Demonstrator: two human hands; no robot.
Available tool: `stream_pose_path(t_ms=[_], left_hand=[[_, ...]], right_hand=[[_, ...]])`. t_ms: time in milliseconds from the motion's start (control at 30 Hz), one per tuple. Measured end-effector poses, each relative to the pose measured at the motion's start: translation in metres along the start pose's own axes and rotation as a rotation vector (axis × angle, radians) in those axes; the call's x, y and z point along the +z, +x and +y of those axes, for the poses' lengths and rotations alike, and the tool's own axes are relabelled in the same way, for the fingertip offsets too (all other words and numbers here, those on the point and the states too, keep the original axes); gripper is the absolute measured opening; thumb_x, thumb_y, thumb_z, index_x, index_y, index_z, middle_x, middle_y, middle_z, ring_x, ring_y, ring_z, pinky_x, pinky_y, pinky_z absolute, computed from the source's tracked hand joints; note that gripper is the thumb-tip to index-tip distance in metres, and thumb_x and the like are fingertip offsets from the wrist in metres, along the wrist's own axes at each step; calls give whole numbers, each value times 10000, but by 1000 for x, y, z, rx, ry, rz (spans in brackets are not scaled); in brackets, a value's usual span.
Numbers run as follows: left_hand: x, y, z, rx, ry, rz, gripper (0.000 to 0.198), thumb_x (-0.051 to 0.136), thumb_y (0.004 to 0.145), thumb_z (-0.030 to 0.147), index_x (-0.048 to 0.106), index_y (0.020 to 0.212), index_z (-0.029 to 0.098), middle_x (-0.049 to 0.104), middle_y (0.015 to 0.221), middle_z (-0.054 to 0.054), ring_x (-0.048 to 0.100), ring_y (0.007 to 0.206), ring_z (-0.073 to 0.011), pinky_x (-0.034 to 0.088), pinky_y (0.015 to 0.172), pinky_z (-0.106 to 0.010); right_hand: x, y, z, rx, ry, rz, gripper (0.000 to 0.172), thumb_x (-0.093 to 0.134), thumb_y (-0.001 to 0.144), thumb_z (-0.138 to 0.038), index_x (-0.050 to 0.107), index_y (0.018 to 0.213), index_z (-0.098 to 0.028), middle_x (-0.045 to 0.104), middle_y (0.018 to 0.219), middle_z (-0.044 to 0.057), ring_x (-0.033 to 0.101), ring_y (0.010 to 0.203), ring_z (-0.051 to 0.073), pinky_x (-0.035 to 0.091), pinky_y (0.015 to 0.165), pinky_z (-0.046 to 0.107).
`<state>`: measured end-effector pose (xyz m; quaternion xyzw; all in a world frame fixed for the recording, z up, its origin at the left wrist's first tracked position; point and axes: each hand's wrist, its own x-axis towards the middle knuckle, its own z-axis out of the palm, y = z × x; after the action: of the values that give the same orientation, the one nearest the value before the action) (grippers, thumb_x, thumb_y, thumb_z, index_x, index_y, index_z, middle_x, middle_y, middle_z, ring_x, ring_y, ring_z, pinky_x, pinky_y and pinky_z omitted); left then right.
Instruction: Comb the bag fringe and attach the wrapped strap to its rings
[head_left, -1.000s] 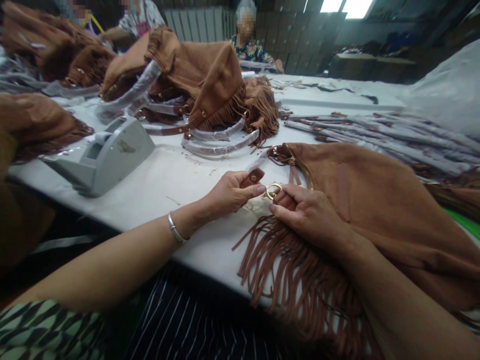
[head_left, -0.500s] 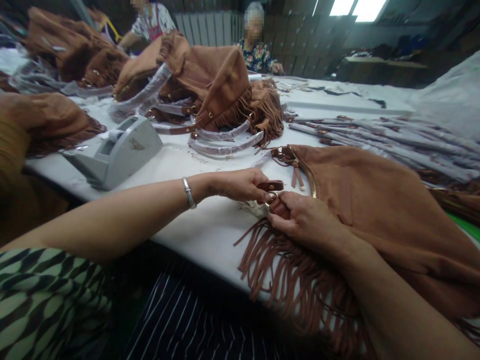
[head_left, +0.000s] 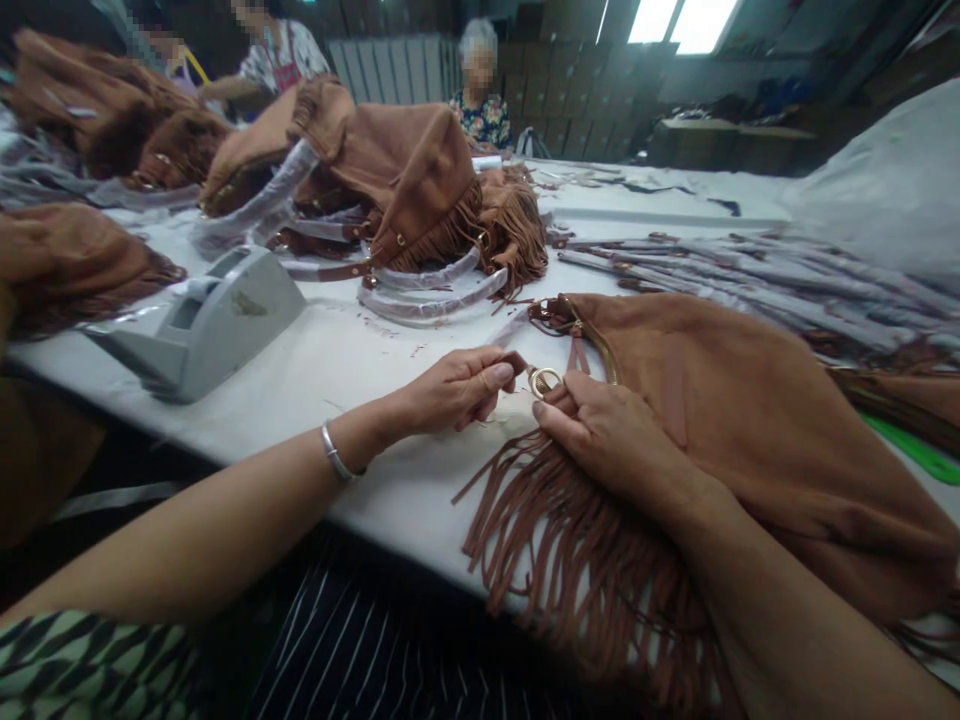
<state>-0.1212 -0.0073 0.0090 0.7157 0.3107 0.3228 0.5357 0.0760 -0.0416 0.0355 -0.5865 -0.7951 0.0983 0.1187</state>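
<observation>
A brown suede bag (head_left: pixel 750 420) with long fringe (head_left: pixel 570 540) lies on the white table (head_left: pixel 330 370) in front of me. My left hand (head_left: pixel 454 388) is closed, pinching the brown end of a strap (head_left: pixel 514 360) whose plastic-wrapped length runs away toward the bag. My right hand (head_left: pixel 607 435) is closed on the bag's corner tab, holding it just below a gold metal ring (head_left: pixel 543 380). The strap end sits right at the ring, between both hands' fingertips.
A grey tape dispenser (head_left: pixel 206 320) stands to the left. A pile of brown fringed bags (head_left: pixel 405 190) with wrapped handles lies behind it. Wrapped straps (head_left: pixel 750 275) lie in a row at right. Other people sit at the far side of the table.
My left hand has shifted the strap end slightly, bringing it down to the gold ring. My right hand stays on the bag's tab. The view has swayed a little.
</observation>
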Motion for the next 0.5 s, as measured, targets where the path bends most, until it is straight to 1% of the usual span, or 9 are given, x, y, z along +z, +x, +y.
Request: stream_pose_path(t_ms=[100,233,400,500], left_hand=[[4,-5,1,-20,86,-110,352,390,916,423,500,863,93,409,541,35,364,428,-42,283,394,-140],[2,-4,2,-52,123,-223,385,377,917,433,524,874,79,386,515,37,334,442,-47,253,407,-149],[-4,-2,3,-118,85,-283,374,418,899,446,505,806,94,361,489,48,278,418,-39,204,381,-151],[-5,-2,4,-158,53,-260,387,478,865,459,523,775,86,371,471,45,264,392,-33,183,368,-155]], right_hand=[[-1,0,1,-1,36,0,196,463,841,-357,529,832,-173,643,818,40,583,734,162,357,627,246],[-2,1,2,-30,102,-13,174,481,836,-339,527,820,-172,645,789,28,577,692,143,358,610,234],[-1,1,3,-72,131,-18,138,501,826,-309,547,819,-178,636,772,10,572,690,131,364,620,228],[-1,0,3,-78,151,-25,128,503,826,-299,544,823,-178,632,765,7,571,688,127,369,618,225]])
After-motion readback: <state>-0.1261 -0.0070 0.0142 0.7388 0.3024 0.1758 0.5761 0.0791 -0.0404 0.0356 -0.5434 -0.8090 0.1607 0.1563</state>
